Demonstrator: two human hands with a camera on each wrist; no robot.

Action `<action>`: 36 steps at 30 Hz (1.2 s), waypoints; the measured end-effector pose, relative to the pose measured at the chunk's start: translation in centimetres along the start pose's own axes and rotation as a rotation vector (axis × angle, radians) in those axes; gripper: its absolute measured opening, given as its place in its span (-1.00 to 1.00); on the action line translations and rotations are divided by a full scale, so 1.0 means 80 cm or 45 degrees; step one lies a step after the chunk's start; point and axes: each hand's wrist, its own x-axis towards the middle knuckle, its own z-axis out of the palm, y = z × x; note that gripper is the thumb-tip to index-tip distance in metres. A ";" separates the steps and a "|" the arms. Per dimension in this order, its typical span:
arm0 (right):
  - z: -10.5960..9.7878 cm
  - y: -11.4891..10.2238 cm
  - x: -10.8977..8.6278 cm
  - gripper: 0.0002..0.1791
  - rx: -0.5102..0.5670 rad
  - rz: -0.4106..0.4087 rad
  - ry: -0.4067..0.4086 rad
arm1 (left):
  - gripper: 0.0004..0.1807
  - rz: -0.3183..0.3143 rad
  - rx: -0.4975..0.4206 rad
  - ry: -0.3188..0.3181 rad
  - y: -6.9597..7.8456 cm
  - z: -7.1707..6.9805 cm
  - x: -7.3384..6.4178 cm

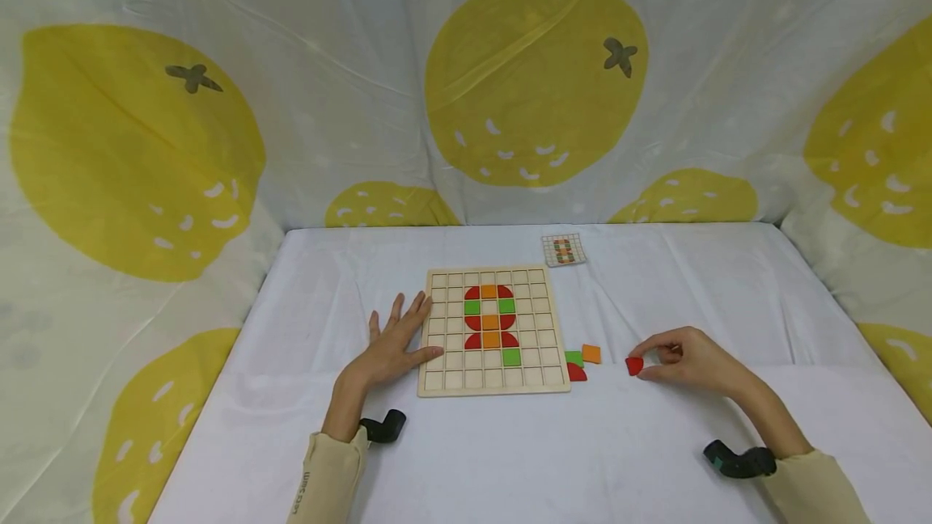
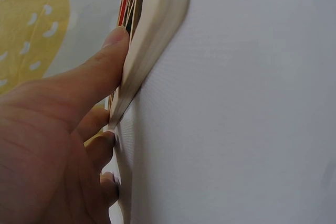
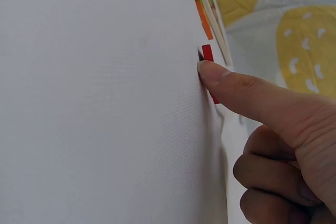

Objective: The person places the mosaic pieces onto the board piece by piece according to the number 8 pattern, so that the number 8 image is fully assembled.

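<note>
A wooden grid board (image 1: 451,379) lies on the white-covered table, with red rounded-corner pieces, orange squares and green squares (image 1: 512,357) set in its middle columns. At its left edge rests my left hand (image 1: 388,352), fingers spread, thumb over the rim; the left wrist view has the thumb against the board's side (image 2: 149,51). To the right of the board, my right hand (image 1: 688,358) pinches a small red rounded-corner piece (image 1: 634,366) between thumb and index finger. In the right wrist view the red piece (image 3: 208,53) is partly hidden behind a fingertip, close over the cloth.
Between the board and my right hand lie a loose orange square (image 1: 591,354), a green piece (image 1: 574,357) and a red rounded piece (image 1: 578,373). A small card (image 1: 549,253) with a similar grid pattern lies behind the board. A lemon-print curtain (image 1: 349,103) surrounds the table.
</note>
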 end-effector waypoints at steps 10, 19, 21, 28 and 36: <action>0.006 -0.002 0.004 -0.77 0.017 0.002 0.018 | 0.02 0.002 -0.002 0.002 -0.001 0.001 0.000; 0.029 -0.042 0.027 -0.74 0.058 -0.039 0.005 | 0.01 0.000 0.010 0.007 -0.002 0.000 -0.001; 0.037 -0.051 0.033 -0.74 0.076 -0.077 -0.005 | 0.01 0.003 0.006 0.004 -0.001 0.000 -0.001; 0.073 -0.083 0.060 -0.74 0.119 -0.141 -0.059 | 0.02 0.013 0.001 0.001 -0.003 0.001 0.000; 0.107 -0.105 0.082 -0.78 0.120 -0.198 -0.082 | 0.02 0.005 0.001 -0.001 -0.004 0.001 0.000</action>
